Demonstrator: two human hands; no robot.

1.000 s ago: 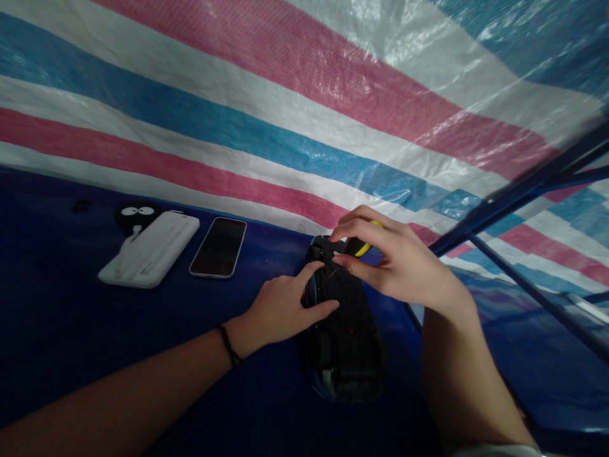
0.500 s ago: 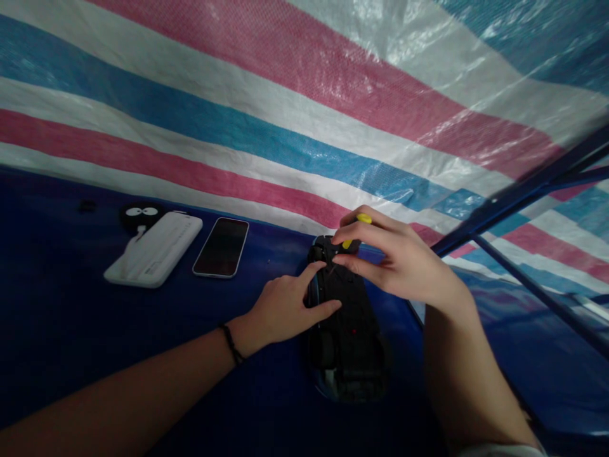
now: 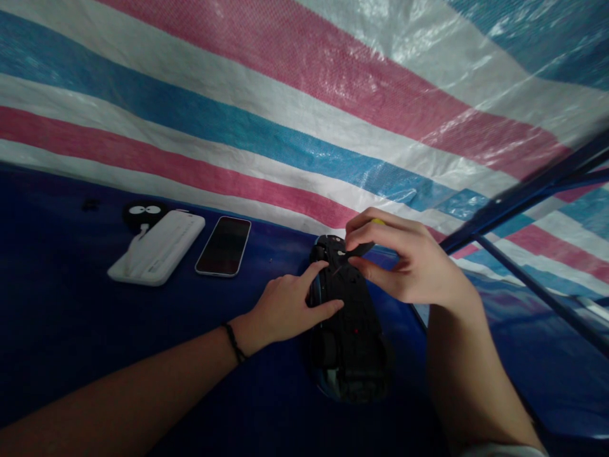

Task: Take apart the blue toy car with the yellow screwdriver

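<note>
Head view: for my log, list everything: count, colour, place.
Toy car: 1, black underside, right of centre
Tool: 1, black and yellow, over toy car
Phone: 1, black, left of toy car
Power bank: 1, white, left of phone
Cable: 1, white, on power bank
Eyed disc: 1, black, behind power bank
Item: 1, black, far left
Speck: 1, unclear, right of phone
Surface: 1, blue, beneath
Tarp: 1, red-white-blue, behind
Bars: several, blue, right
Sleeve: 1, pale, bottom right
Wristband: 1, black, lower left
Left hand: 1, on toy car
Right hand: 1, on tool
</note>
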